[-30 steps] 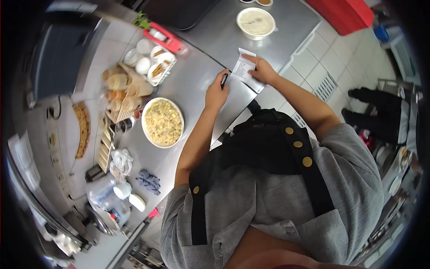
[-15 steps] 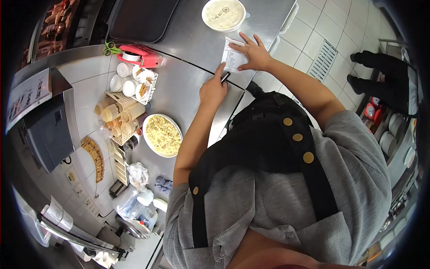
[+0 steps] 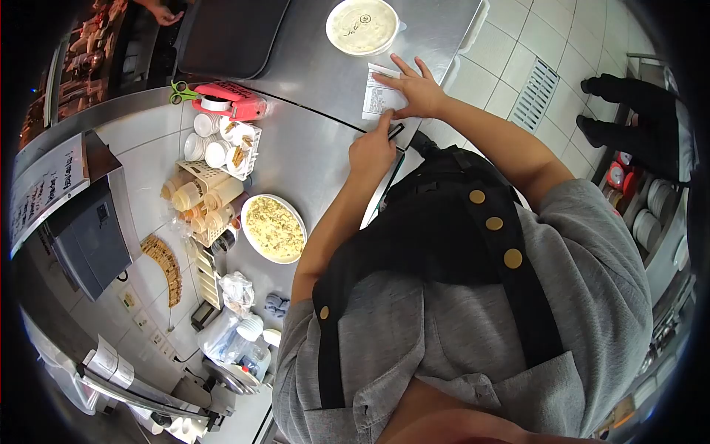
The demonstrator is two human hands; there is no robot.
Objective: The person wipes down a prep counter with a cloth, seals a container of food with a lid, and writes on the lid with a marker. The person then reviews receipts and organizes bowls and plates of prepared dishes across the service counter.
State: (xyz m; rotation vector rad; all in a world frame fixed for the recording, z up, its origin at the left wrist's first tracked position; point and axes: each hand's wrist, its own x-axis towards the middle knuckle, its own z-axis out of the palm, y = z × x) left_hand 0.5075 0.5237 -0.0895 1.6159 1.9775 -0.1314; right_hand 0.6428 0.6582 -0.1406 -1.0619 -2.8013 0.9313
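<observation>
On the steel counter [image 3: 325, 81], near side of the lidded bowl [image 3: 362, 28], the paper slip [image 3: 376, 99] is apparently being flattened: pressed by the wide-spread right hand [image 3: 420, 96], fingertip-touched by the left hand [image 3: 372, 153], where a black pen [image 3: 398, 132] is gripped. Steady pressure seems needed.

The left arm [image 3: 333, 222] extends toward the far side, left hand [image 3: 373, 153] curled, index finger [image 3: 385, 121] straight beside the right thumb [image 3: 401, 113]. The right arm [image 3: 506, 140] slants in from the right, right hand [image 3: 421, 95] palm down, fingers [image 3: 406, 66] fanned.
</observation>
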